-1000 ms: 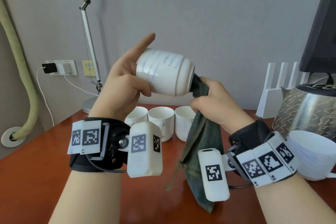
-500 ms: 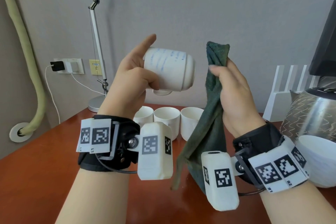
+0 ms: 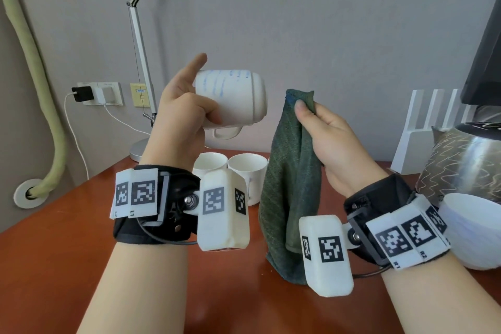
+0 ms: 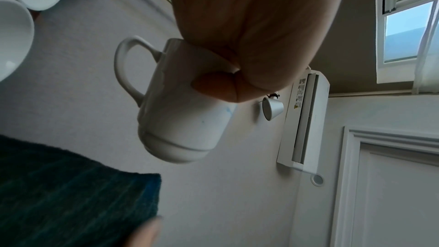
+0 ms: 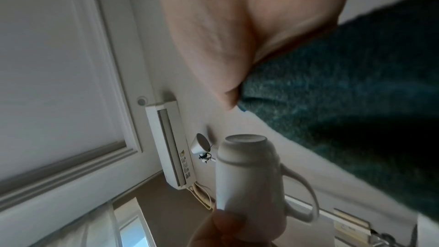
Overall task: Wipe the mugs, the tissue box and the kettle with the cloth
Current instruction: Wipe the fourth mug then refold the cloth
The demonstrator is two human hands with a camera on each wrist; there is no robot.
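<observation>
My left hand (image 3: 189, 111) grips a white mug (image 3: 233, 99) with faint blue marks, held on its side in the air, base to the right and handle down. The same mug (image 4: 185, 112) shows under my thumb in the left wrist view and lower middle (image 5: 249, 176) in the right wrist view. My right hand (image 3: 322, 127) pinches the top of a dark green cloth (image 3: 291, 179), which hangs down just right of the mug without touching it. The cloth (image 5: 344, 85) fills the right side of the right wrist view. A patterned steel kettle (image 3: 466, 160) stands at far right.
Two white mugs (image 3: 245, 171) stand in a row on the red-brown table (image 3: 54, 252) behind my wrists. A white bowl-like cup (image 3: 471, 230) sits at right beside the kettle. A lamp stand (image 3: 138, 43), a wall socket (image 3: 100, 93) and a white rack (image 3: 428, 127) line the back.
My right hand pulled the cloth away from the mug's end, first lifting it, now holding it a little lower and apart from the mug. The left hand keeps the mug held sideways.
</observation>
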